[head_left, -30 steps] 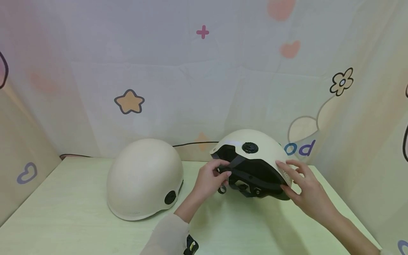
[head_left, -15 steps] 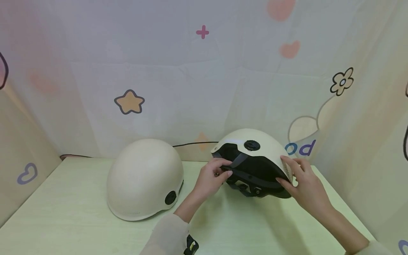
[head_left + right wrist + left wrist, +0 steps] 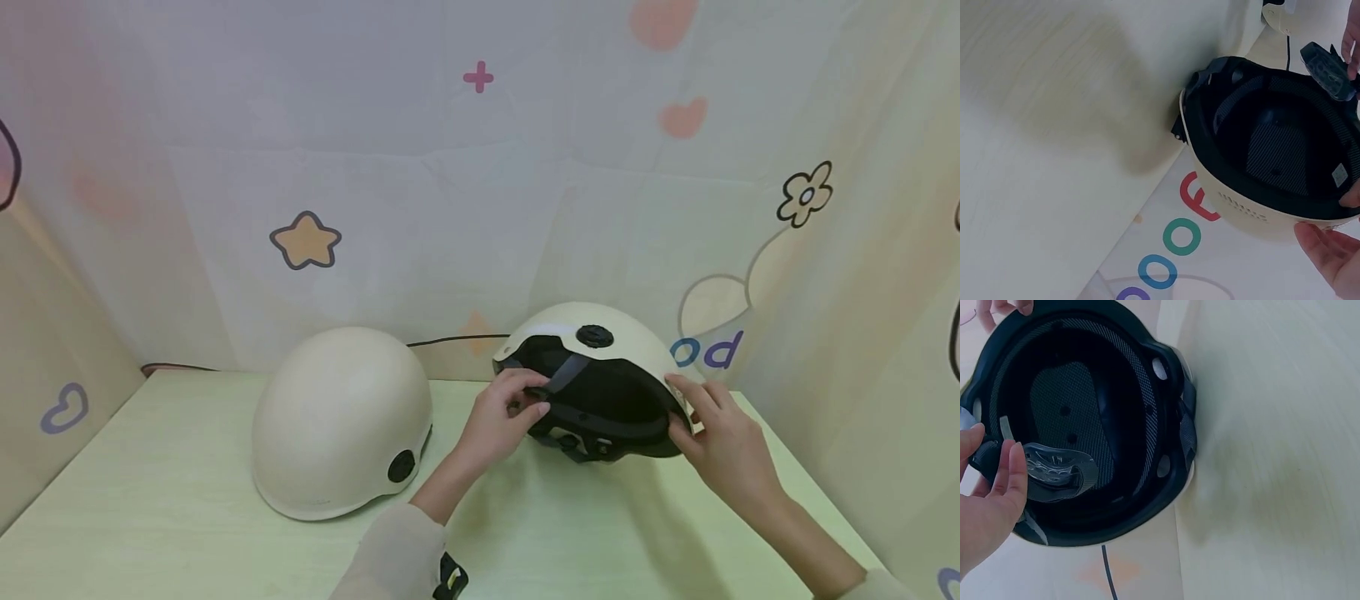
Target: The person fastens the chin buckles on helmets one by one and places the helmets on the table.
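In the head view, a cream helmet [image 3: 630, 333] with a black lining [image 3: 633, 392] is held tilted above the table's right part, its hollow facing me. My left hand [image 3: 501, 421] pinches the black strap near the helmet's left edge. In the left wrist view, that strap [image 3: 1088, 472] loops across the opening beside the fingers. My right hand [image 3: 723, 433] grips the right rim, thumb inside against the lining and fingers outside on the shell, as the right wrist view also shows. A second cream helmet [image 3: 341, 417] sits dome up on the table, left of both hands.
The pale green table [image 3: 150, 475] runs back to a printed curtain [image 3: 420, 208], which also hangs at both sides. A thin black cable [image 3: 457, 337] passes behind the helmets along the table's back edge.
The held helmet has tipped up slightly, so more of its hollow shows. My right hand has shifted its hold on the rim. The left hand stays on the strap; the other helmet has not moved.
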Motion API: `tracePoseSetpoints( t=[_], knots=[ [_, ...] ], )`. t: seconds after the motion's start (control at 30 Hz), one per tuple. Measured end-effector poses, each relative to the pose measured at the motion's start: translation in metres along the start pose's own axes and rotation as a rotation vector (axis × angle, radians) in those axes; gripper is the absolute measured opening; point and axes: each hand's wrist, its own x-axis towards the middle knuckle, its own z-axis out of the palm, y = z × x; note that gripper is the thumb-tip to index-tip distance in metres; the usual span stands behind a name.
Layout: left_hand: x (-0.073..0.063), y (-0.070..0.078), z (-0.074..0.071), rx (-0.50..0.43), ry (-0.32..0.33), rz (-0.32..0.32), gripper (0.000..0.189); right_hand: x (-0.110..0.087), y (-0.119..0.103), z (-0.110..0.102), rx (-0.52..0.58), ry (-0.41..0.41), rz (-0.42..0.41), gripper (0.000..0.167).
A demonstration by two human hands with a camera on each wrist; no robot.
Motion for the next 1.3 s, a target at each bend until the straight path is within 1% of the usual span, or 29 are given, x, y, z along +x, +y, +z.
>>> tracePoseSetpoints(
  t=[0.13,0.23,0.3,0.47,0.6,0.73,0.9,1.07,1.13,1.3],
  knots=[
    [0.000,-0.002,0.001,-0.032,-0.028,0.021,0.028,-0.001,0.001,0.001,0.018,-0.023,0.043,0.052],
    [-0.001,-0.003,0.000,-0.038,-0.057,0.021,0.032,-0.001,0.002,0.003,0.027,-0.040,0.089,0.051],
    [-0.002,-0.004,-0.001,-0.039,-0.071,0.007,0.035,-0.001,0.003,0.004,0.035,-0.037,0.108,0.047],
    [-0.003,-0.001,-0.005,-0.038,-0.076,-0.013,0.037,-0.004,0.006,0.009,0.082,0.004,0.116,0.039],
    [-0.004,0.002,-0.009,-0.051,-0.078,-0.015,0.038,-0.007,0.006,0.011,0.128,0.032,0.112,0.040],
    [-0.004,-0.001,-0.012,-0.044,-0.087,-0.018,0.039,-0.010,0.006,0.011,0.178,0.042,0.117,0.040],
    [-0.004,-0.007,-0.014,-0.067,-0.101,-0.005,0.038,-0.012,0.006,0.007,0.242,0.013,0.129,0.033],
    [-0.002,-0.008,-0.018,-0.039,-0.110,0.014,0.037,-0.012,0.005,0.003,0.293,-0.040,0.148,0.033],
    [-0.002,-0.009,-0.021,-0.024,-0.107,0.014,0.036,-0.013,0.002,0.002,0.309,-0.064,0.155,0.032],
    [-0.001,-0.011,-0.029,-0.027,-0.095,0.007,0.036,-0.015,-0.010,0.000,0.343,-0.113,0.156,0.031]
  ],
)
